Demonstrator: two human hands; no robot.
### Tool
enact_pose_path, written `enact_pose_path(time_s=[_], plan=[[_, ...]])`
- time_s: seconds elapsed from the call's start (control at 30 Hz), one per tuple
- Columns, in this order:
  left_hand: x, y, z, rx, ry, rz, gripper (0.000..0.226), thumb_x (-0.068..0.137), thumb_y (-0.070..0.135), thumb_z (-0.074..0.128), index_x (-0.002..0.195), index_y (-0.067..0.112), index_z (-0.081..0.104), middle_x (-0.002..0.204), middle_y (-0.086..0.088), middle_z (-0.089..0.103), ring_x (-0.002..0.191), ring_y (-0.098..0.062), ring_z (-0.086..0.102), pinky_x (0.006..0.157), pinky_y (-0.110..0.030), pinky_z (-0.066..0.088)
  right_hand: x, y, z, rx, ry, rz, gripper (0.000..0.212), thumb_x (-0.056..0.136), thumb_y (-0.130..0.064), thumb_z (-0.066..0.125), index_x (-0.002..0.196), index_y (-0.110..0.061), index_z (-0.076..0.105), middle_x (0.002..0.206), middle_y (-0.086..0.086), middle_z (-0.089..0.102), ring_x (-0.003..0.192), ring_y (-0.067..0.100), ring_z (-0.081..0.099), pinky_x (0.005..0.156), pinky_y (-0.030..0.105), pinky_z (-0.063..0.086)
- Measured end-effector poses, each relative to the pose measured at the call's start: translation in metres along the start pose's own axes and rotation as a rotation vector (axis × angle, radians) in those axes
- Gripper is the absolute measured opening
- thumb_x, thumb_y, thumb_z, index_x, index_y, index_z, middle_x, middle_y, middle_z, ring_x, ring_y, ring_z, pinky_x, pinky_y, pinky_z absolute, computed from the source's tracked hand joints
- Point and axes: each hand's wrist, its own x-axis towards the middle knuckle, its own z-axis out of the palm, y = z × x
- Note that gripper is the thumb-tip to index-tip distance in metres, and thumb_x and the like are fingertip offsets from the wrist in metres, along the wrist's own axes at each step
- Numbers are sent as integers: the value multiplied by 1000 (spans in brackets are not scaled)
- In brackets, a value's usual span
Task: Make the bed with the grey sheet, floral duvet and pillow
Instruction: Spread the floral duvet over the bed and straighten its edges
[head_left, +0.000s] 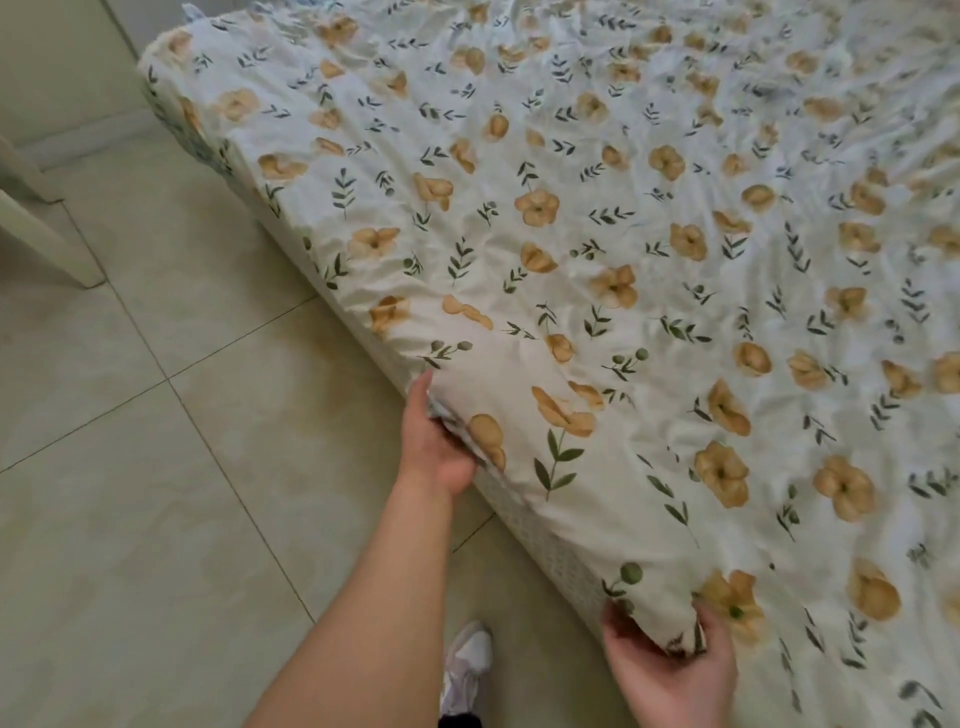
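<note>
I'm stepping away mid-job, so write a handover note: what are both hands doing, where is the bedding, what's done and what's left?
The left hand grips the near edge of the floral duvet.
The right hand pinches the same edge, nearer the camera.
Done: the duvet is spread over the bed, wrinkled, with its edge lifted above the mattress side.
The grey sheet and pillow are not in view.
Left: probably lower and smooth this edge, then place the pillow.

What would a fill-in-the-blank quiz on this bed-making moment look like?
1. The left hand and right hand both grip the floral duvet by its ____.
2. Its print shows green leaves and beige ____.
3. The floor is laid with large ____.
Missing words: edge; flowers; tiles.
</note>
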Motion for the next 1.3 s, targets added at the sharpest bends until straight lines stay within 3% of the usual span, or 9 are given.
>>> enact_pose_path(time_s=[0.13, 0.3, 0.47, 0.6, 0.73, 0.93, 1.03, 1.17, 1.3], plan=[[33, 65, -1, 10, 31, 94, 57, 79, 43, 67, 126, 13, 57, 126, -10, 57, 122, -29, 52, 107, -46, 38, 8, 30, 19, 60, -215, 169, 84, 57, -36, 88, 131, -12, 56, 128, 18, 61, 120, 38, 56, 108, 46, 37], [56, 110, 11, 192, 62, -36, 62, 85, 48, 64, 133, 10, 56, 136, -15, 56, 123, -33, 56, 103, -52, 42, 8, 102, 85, -139, -340, 381, 108, 34, -16, 99, 129, 1, 51, 124, 26, 61, 119, 35, 55, 108, 39, 37], [85, 143, 23, 255, 60, 25, 48, 91, 49, 53, 115, 9, 65, 105, -15, 72, 92, -30, 71, 82, -43, 52, 27, 161, 156, -336, -380, 381, 66, 82, -45, 61, 134, -4, 52, 129, 16, 62, 124, 29, 55, 111, 38, 35], [122, 191, 21, 186, 44, 23, 54, 89, 53, 53, 117, 9, 64, 111, -19, 70, 97, -37, 69, 94, -50, 47, 40, 181, 169, -289, -427, 421, 62, 91, -43, 51, 132, 3, 55, 135, 21, 55, 126, 34, 53, 112, 45, 35], [158, 253, 12, 221, 77, -18, 59, 86, 54, 57, 128, 12, 60, 123, -17, 65, 116, -37, 60, 102, -54, 42, 45, 214, 175, -358, -303, 326, 81, 63, -34, 86, 129, 2, 55, 125, 22, 62, 118, 35, 59, 109, 41, 36], [180, 350, 13, 323, 60, -73, 44, 82, 20, 63, 125, 11, 61, 118, -14, 68, 106, -31, 67, 84, -44, 55, 51, 307, 264, -265, -170, 204, 67, 75, -40, 70, 133, -12, 50, 129, 13, 60, 121, 30, 53, 97, 38, 44], [189, 393, 18, 340, 0, -93, 42, 79, 27, 69, 118, 11, 65, 119, -14, 67, 110, -31, 65, 99, -48, 46, 51, 330, 293, -110, -224, 173, 64, 75, -38, 72, 132, -14, 56, 124, 12, 65, 119, 29, 57, 101, 40, 44], [201, 435, 19, 334, 2, -127, 38, 79, 30, 72, 109, 7, 68, 114, -16, 68, 107, -33, 65, 99, -53, 43, 46, 344, 289, -108, -395, 204, 101, 44, -37, 95, 131, -7, 54, 131, 17, 60, 124, 32, 55, 107, 46, 42], [210, 459, 16, 617, 226, -38, 30, 93, 28, 62, 112, 5, 60, 108, -11, 68, 99, -27, 64, 92, -45, 50, 53, 362, 295, -267, -233, 121, 66, 73, -44, 67, 127, -8, 57, 116, 15, 69, 106, 27, 67, 89, 41, 54]])
